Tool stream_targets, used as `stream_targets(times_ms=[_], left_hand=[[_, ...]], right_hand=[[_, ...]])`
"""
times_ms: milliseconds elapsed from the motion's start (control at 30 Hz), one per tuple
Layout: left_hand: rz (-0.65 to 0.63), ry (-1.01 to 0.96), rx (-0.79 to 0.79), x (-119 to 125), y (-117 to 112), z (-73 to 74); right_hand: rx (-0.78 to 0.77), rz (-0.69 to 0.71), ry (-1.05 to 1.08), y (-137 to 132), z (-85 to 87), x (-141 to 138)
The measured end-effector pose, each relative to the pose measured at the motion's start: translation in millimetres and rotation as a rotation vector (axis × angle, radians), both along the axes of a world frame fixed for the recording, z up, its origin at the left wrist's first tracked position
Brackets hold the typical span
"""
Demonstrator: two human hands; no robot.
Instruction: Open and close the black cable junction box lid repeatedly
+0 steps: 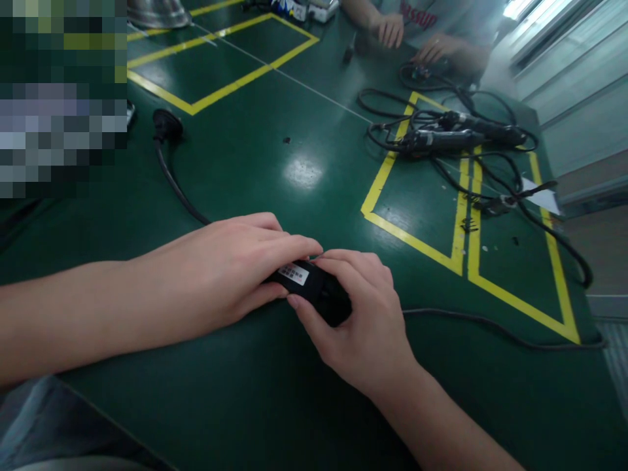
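Both hands are around a small black oblong box (pixel 314 288) with a white printed label, low over the green table. My left hand (pixel 240 268) closes over its left end, thumb on the near side and fingers on the far side. Curled around the right end is my right hand (pixel 360 314), its thumb near the label. A black cord (pixel 179 191) with a round plug (pixel 167 124) runs from the upper left toward my left hand; where it joins is hidden. Another thin cable (pixel 471 318) trails right from beside my right hand.
Two black cylindrical tools (pixel 441 140) lie among tangled cables at the right, over yellow tape rectangles (pixel 417 237). Across the table (pixel 245 163), a person's hands (pixel 391 30) are near more cables. A metal shade-like object (pixel 159 12) stands at the upper left. One corner is pixelated.
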State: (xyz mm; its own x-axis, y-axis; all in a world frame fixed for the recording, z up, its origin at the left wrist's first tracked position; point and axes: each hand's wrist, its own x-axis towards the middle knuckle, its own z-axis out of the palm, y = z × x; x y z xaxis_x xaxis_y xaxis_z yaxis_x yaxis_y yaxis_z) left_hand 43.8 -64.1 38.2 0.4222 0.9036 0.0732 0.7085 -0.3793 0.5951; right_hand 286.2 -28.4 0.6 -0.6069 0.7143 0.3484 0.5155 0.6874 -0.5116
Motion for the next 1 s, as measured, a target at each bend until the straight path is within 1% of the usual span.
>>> stream_targets(times_ms=[100, 267, 367, 467, 700, 900, 1000], left_hand=[[-0.023, 0.006, -0.019, 1, 3, -0.3], [-0.073, -0.031, -0.045, 1, 9, -4.4], [-0.121, -0.089, -0.017, 0, 13, -10.2], [-0.149, -0.131, 0.006, 0, 16, -16.8], [-0.137, 0.033, 0.083, 7, 18, -26.8], [-0.141, 0.024, 0.129, 5, 18, -33.9], [-0.117, 0.064, 0.134, 5, 19, -34.7]], right_hand=[[0.007, 0.026, 0.021, 2, -2.5, 2], [0.054, 0.019, 0.030, 3, -8.2, 5], [0.040, 0.035, 0.022, 2, -8.8, 5], [-0.014, 0.038, -0.005, 2, -7.6, 1], [0.036, -0.030, -0.021, 1, -13.9, -7], [0.045, -0.079, -0.078, 1, -17.2, -12], [0.056, -0.089, -0.090, 3, -17.8, -13]])
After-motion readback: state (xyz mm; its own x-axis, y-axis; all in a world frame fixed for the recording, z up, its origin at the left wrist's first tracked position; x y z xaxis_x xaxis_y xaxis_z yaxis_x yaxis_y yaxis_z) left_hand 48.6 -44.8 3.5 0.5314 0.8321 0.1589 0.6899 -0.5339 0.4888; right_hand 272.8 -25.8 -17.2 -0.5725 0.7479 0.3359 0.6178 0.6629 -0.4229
